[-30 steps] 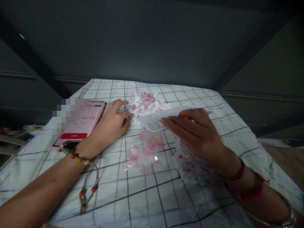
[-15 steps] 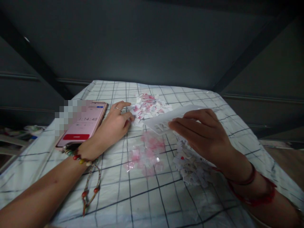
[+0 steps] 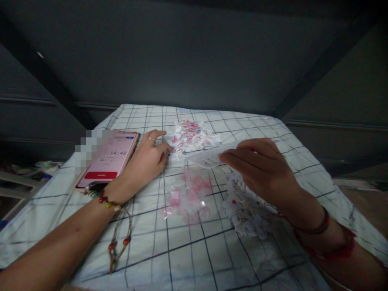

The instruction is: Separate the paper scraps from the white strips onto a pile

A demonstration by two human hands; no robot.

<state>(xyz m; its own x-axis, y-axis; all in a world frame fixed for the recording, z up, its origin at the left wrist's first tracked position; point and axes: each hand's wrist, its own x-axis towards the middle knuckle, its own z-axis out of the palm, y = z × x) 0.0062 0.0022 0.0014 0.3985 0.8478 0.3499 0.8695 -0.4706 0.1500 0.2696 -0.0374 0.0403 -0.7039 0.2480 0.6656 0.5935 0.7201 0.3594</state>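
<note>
My right hand [image 3: 262, 167] pinches a thin, translucent white sheet [image 3: 207, 155] with small cut-out marks, held tilted above the table. Below that hand, partly hidden by it, lies a heap of small whitish scraps [image 3: 248, 214] with a tiny red spot. My left hand [image 3: 151, 155] rests on the cloth with its fingers apart and nothing in them. Its fingertips are beside a pile of white and pink paper pieces [image 3: 194, 135]. Between the hands lie loose, shiny clear-and-pink film pieces [image 3: 189, 196].
A phone [image 3: 110, 157] with a timer on its screen lies left of my left hand, partly blurred out. A white checked cloth [image 3: 145, 258] covers the table. Dark panels [image 3: 182, 52] stand behind the table's far edge.
The sheet in my right hand has tipped flatter and looks narrower. My left hand stays beside the pile. The whole view has shifted slightly.
</note>
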